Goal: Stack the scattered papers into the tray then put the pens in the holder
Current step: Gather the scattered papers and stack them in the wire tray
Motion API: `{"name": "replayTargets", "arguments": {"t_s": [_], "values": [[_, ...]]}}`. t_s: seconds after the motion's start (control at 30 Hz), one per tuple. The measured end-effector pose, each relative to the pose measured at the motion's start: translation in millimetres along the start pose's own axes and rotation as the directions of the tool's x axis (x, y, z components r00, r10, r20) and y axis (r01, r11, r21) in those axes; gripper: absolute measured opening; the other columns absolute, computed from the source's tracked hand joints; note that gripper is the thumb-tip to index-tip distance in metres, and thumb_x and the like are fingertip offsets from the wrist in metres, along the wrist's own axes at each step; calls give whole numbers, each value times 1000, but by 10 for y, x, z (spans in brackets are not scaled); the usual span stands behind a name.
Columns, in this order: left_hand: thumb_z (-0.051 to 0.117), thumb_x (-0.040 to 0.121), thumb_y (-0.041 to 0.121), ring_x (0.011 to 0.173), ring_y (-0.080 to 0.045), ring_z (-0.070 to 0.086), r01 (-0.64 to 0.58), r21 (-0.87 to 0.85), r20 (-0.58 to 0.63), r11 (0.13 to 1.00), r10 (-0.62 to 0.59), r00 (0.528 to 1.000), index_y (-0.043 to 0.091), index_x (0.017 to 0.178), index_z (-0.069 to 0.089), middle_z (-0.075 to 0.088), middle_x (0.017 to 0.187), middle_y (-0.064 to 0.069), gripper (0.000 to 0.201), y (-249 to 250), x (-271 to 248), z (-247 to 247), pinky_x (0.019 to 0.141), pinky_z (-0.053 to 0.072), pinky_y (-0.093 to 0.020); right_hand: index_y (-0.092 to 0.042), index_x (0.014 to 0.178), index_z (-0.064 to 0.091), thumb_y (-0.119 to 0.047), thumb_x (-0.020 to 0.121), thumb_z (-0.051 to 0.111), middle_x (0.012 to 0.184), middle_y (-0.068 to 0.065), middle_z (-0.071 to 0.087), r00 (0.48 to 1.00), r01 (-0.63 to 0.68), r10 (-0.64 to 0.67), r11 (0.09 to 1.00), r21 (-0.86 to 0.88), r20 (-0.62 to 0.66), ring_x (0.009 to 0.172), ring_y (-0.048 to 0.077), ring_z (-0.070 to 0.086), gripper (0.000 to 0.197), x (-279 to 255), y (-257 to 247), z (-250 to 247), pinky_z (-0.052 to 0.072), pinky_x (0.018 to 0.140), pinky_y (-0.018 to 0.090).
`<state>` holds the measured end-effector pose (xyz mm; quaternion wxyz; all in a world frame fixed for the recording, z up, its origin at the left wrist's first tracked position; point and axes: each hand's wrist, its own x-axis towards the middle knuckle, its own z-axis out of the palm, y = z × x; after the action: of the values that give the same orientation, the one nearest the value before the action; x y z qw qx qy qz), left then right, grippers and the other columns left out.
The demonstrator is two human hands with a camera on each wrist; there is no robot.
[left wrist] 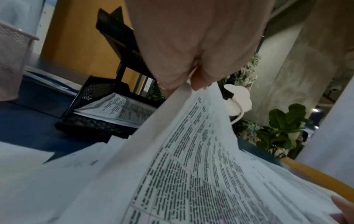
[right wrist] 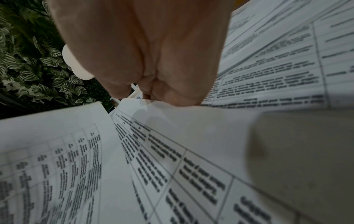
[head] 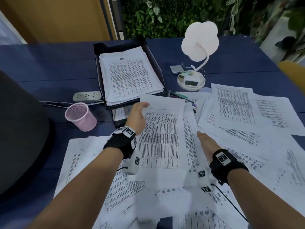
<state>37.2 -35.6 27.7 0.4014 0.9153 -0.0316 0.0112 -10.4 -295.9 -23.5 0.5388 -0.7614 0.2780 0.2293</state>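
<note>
Printed white paper sheets with table text are held above the dark blue worktop in the head view, just near of the black mesh paper tray, whose upper tier already carries a stack of pages. The left hand grips the sheets' far left edge, and the right hand lies along their right edge, fingers hidden beneath the paper. More loose printed pages cover the near and right worktop. A pink mesh pen holder stands left of the tray, a few pens lie between the tray and the pages, and a white cloud-shaped desk lamp stands to the far right.

From the left wrist, the left hand pinches the held sheets at their far edge, with the tray beyond.

From the right wrist, the right hand appears to clasp the sheets at their edge, though blur hides the fingertips.
</note>
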Motion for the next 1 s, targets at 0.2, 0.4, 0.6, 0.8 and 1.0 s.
{"name": "replayTargets", "arguments": {"t_s": [0.2,0.4,0.6,0.8,1.0], "values": [[35,88,-13,136,-17,31,53,-47,145,997,-46,988,11,141,34,29,147,-4,58,43,-61,148,111,16,-19,-6,135,40,-35,101,36,138,12,45,996,79,-83,985,-156,-23,126,25,42,45,48,27,-23,31,102,35],[39,90,-6,136,-40,29,218,-205,285,954,-155,946,22,147,19,16,155,-2,66,53,-94,273,105,36,-38,-8,126,46,-30,98,45,119,9,54,996,89,-92,985,-151,-10,105,25,51,36,86,82,-20,38,85,32],[54,92,9,147,-23,-5,269,56,380,962,-269,885,27,150,-7,-21,157,-3,86,-111,-160,356,116,11,-36,-6,114,51,-7,91,51,112,14,60,992,117,-125,966,-230,-23,94,26,55,23,87,92,-16,42,76,29],[68,84,28,133,-19,40,374,-206,300,904,-305,904,23,149,10,34,148,5,87,-385,-289,329,111,34,-44,-5,121,51,-1,96,44,115,13,61,988,157,-157,987,33,-7,84,13,57,26,-141,75,-109,40,61,20],[61,78,58,127,-18,46,402,-314,337,860,-295,894,27,140,32,48,139,1,74,-283,-458,414,108,38,-43,-9,141,36,-5,99,43,119,-8,46,983,178,-183,970,165,17,110,12,49,44,-450,-67,-139,36,92,20]]}}
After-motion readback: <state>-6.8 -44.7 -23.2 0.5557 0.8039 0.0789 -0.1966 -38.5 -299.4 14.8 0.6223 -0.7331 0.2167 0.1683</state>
